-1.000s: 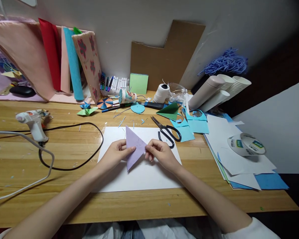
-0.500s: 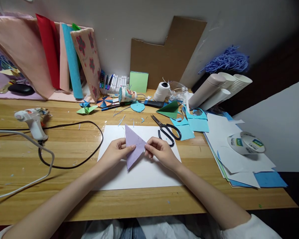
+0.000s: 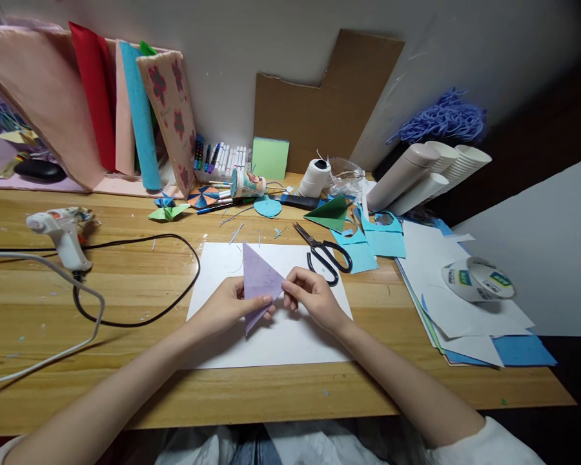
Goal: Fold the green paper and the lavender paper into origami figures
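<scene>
Purple paper beneath left thumb, between right fingertips

paper over sheet; glue gun l., tape roll r., cardboard bhd.

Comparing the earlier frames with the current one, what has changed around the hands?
The left hand has shifted: its thumb has slid right and down across the purple paper, and fingertips now show past the lower-right edge. Neither hand has let go. The right hand still pinches the right corner; the scissors and glue gun stayed put.
</scene>
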Action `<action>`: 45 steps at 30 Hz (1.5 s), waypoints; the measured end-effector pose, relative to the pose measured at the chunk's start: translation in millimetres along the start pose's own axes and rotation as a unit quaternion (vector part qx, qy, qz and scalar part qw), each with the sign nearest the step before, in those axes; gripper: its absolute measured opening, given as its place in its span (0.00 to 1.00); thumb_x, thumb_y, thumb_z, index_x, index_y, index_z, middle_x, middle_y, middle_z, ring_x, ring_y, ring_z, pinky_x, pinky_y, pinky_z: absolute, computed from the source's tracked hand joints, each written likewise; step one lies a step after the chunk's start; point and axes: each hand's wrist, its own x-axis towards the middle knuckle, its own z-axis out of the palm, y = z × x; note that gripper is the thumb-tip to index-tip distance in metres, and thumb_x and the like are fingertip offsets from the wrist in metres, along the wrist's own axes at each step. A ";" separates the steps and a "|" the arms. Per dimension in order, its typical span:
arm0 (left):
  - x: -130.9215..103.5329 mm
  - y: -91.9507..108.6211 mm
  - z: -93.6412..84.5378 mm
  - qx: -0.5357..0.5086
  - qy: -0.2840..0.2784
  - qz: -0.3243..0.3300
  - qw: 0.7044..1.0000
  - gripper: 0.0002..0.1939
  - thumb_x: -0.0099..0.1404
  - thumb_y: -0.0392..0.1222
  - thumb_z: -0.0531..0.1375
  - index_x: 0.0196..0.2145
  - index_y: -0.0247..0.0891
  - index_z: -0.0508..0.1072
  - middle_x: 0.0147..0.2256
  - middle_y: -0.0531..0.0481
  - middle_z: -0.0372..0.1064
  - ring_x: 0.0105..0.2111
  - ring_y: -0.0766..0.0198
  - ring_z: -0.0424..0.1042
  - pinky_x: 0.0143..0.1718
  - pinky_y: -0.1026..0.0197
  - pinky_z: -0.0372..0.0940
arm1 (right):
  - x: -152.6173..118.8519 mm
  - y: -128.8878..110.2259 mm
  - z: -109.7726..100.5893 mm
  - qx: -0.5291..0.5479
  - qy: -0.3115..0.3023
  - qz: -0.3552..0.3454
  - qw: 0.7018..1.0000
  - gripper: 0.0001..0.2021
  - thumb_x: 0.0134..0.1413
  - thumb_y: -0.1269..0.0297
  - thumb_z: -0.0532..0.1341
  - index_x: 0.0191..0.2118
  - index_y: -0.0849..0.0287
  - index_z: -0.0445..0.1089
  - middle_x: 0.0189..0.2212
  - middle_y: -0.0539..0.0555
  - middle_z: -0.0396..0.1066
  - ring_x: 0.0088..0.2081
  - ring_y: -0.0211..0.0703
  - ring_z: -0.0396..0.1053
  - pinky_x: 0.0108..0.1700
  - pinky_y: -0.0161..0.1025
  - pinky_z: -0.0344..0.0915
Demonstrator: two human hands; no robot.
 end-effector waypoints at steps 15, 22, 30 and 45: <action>0.5 3.2 -2.4 0.005 -0.040 -0.056 0.998 0.19 0.48 0.42 0.67 0.36 0.29 0.73 0.29 0.41 0.75 0.23 0.64 0.73 0.27 0.63 0.67 | 2.8 0.9 -3.9 -0.007 0.093 -0.042 0.995 0.11 0.55 0.61 0.58 0.25 0.60 0.63 0.19 0.47 0.64 0.19 0.31 0.60 0.23 0.30 0.57; 1.3 3.2 -0.1 0.070 -0.003 -0.042 0.997 0.16 0.52 0.47 0.64 0.32 0.31 0.69 0.28 0.43 0.75 0.12 0.73 0.64 0.14 0.70 0.56 | 5.4 0.9 -7.0 -0.003 0.101 -0.027 0.994 0.11 0.54 0.59 0.58 0.25 0.60 0.62 0.19 0.46 0.64 0.19 0.31 0.60 0.22 0.30 0.57; 3.5 -6.1 3.0 0.114 0.011 -0.039 0.993 0.12 0.55 0.45 0.61 0.25 0.33 0.65 0.19 0.50 0.70 0.14 0.72 0.63 0.16 0.70 0.56 | 8.6 6.3 -5.3 -0.028 0.115 -0.044 0.992 0.11 0.55 0.58 0.57 0.28 0.59 0.62 0.18 0.45 0.63 0.18 0.31 0.59 0.21 0.29 0.56; 5.4 9.6 -8.5 0.118 0.067 0.035 0.990 0.17 0.53 0.51 0.62 0.28 0.31 0.73 0.22 0.50 0.70 0.21 0.68 0.66 0.23 0.66 0.62 | 10.0 3.2 -7.9 -0.089 0.034 -0.039 0.995 0.13 0.60 0.55 0.49 0.33 0.58 0.61 0.21 0.47 0.62 0.21 0.35 0.60 0.25 0.33 0.58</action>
